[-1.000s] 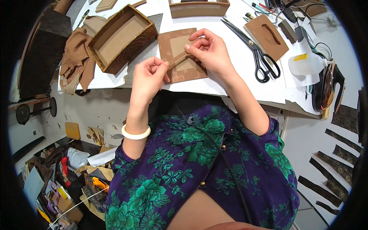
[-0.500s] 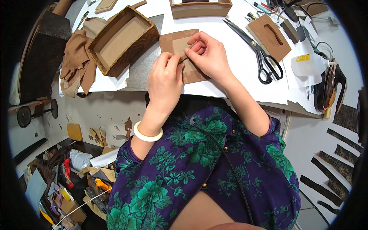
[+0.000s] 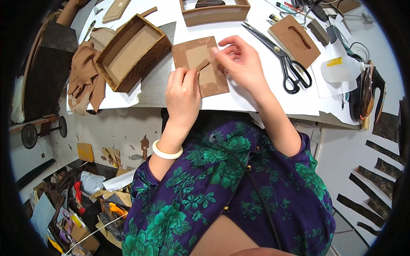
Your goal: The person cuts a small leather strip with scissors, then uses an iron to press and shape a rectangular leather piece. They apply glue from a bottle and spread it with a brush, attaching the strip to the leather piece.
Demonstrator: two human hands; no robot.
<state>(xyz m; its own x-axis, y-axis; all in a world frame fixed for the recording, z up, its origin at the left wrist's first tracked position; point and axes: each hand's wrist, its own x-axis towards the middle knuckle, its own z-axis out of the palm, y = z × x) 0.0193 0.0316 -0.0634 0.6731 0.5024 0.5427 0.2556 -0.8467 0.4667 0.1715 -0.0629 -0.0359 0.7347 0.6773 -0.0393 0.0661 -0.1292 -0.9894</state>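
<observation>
A small brown strip sticks out from the closed fingers of my left hand. Beneath it lies a flat square panel with a darker brown border and a paler centre. My left hand overlaps the panel's near left part. At the panel's right edge is my right hand, slightly blurred. Its thumb and curved index finger stand apart, and I see nothing between them; the other fingers are curled and partly hidden.
An open brown box stands left, beside crumpled brown leather. Another tray-like box sits at the back. Black-handled scissors, a slotted brown block and a translucent bottle lie to the right.
My right hand has let go of the strip and moved right, away from my left hand. The left hand keeps the strip, and more of the panel shows.
</observation>
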